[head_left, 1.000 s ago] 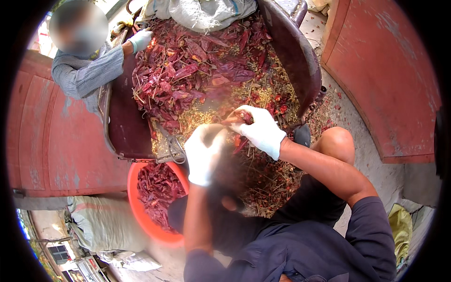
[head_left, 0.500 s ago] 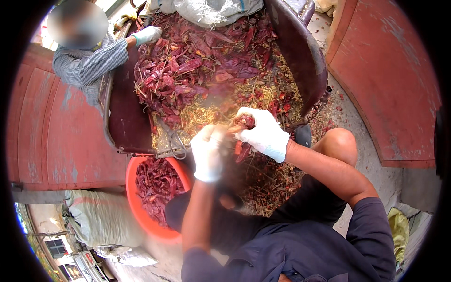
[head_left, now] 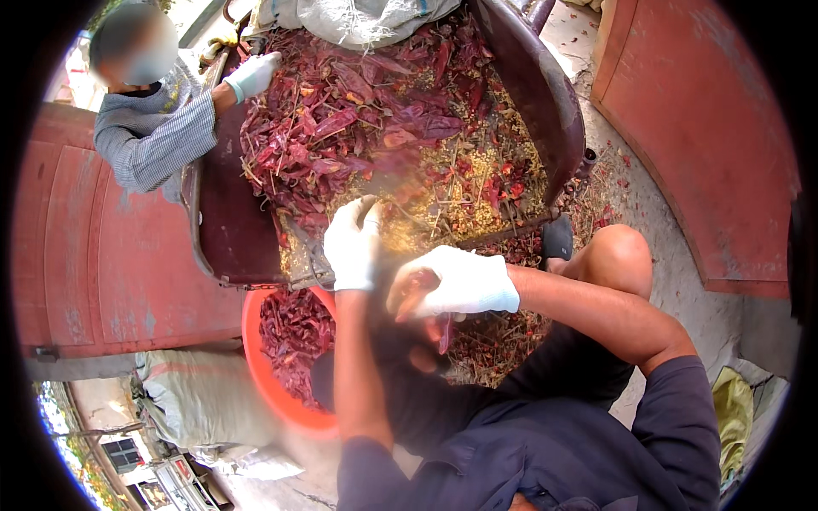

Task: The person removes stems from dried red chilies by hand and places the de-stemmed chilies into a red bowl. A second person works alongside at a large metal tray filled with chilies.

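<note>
My left hand (head_left: 350, 244), in a white knit glove, is over the front edge of a big dark maroon bin. Its fingers point at the far side and look loosely open, with nothing visible in them. Lower and to the right, my right hand (head_left: 464, 284), also gloved, is closed around dried red chili peppers (head_left: 445, 333); one hangs below the palm. Its fingertips are partly blurred. In front of both hands, a heap of dried red chili peppers (head_left: 319, 128) fills the bin, with pale yellow seeds (head_left: 409, 226) and stems near its front.
An orange-red tub (head_left: 256, 341) with dried chilies stands at my left knee. Stems and scraps (head_left: 498, 345) lie between my legs. Across the bin's left side, a co-worker's gloved hand (head_left: 254, 75) rests on the heap. A white sack (head_left: 362, 19) lies at the far end; red panels (head_left: 699, 145) flank the bin.
My hands have parted: the left moved up and left toward the bin's heap, while the right came down toward me with the chilies. The co-worker's hand has shifted slightly.
</note>
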A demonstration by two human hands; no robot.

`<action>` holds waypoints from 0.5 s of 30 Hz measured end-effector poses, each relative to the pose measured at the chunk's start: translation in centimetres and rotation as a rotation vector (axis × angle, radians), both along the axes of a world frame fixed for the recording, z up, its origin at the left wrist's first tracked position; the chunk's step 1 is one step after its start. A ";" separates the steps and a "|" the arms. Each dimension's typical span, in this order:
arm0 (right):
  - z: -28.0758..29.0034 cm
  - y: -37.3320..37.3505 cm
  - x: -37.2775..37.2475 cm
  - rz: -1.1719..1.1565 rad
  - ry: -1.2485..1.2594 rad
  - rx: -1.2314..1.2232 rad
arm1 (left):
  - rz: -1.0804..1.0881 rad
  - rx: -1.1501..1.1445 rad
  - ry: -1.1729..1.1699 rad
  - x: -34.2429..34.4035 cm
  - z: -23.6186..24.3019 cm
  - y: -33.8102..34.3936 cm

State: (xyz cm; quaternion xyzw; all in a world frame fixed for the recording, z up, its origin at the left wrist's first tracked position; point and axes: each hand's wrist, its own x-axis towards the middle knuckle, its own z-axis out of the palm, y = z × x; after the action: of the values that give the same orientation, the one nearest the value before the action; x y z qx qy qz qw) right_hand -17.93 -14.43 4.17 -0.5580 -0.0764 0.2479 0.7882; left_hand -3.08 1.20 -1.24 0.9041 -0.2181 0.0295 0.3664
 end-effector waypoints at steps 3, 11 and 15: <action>0.1 0.1 -0.1 0.008 -0.002 -0.044 | -0.090 0.325 -0.240 -0.2 -0.9 -0.6; -0.6 0.0 -0.2 -0.057 0.011 -0.139 | 0.027 -0.015 0.117 -0.9 1.7 0.0; -0.8 -0.1 0.0 -0.287 0.207 -0.117 | -0.021 -0.337 0.359 -2.4 3.5 1.3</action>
State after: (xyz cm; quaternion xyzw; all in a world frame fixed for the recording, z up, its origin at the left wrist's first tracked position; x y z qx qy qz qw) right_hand -17.93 -14.51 3.33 -0.5795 0.1001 0.1929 0.7855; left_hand -5.49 2.51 2.25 0.8187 -0.1508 -0.0995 0.5451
